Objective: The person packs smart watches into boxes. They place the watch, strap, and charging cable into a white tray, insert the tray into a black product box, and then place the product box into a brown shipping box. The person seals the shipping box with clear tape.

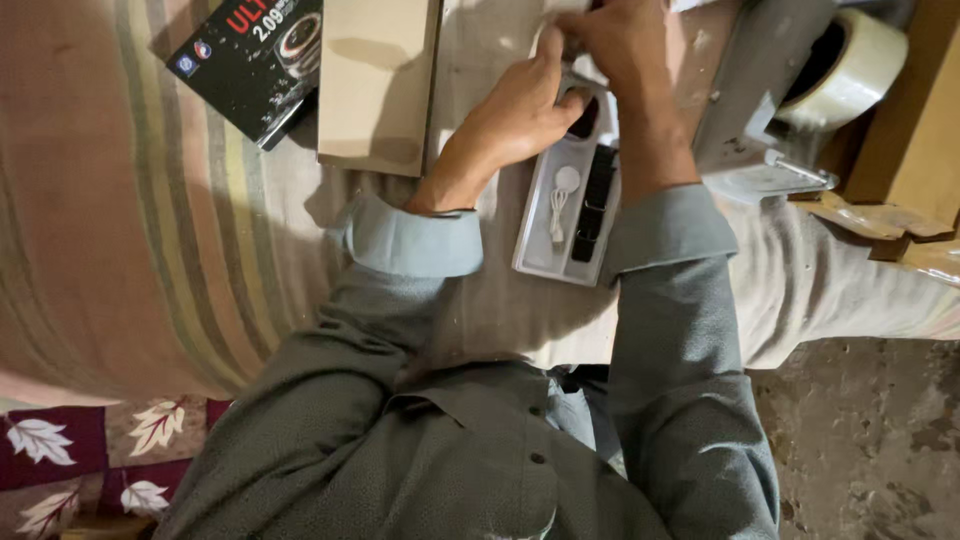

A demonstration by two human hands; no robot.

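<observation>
At the far middle of the scene, on the pale cloth over my lap, sits the white tray [565, 215], a shallow moulded insert holding a black strap [597, 200] along its right side and a coiled white cable [560, 200] on its left. Its far end is where both my hands meet. My left hand [515, 115] curls over that end with thumb and fingers closed toward a small dark round piece [583, 120] seated there; my right hand [620, 40] comes down from above, fingers bunched on the same spot, though I cannot tell exactly what they pinch.

I judge the tray light, thin and springy, likely to flex or skid on the cloth, so steadying it by its long rims seems wiser than gripping the middle. The dark piece looks smooth and scratch-prone; its edges are the place to hold. The strap appears soft and bendable.

Left of the tray lies a plain tan box [378, 80], and further left a black printed box [250, 60]. To the right stands a tape dispenser [770, 120] with a roll of clear tape [850, 70].
</observation>
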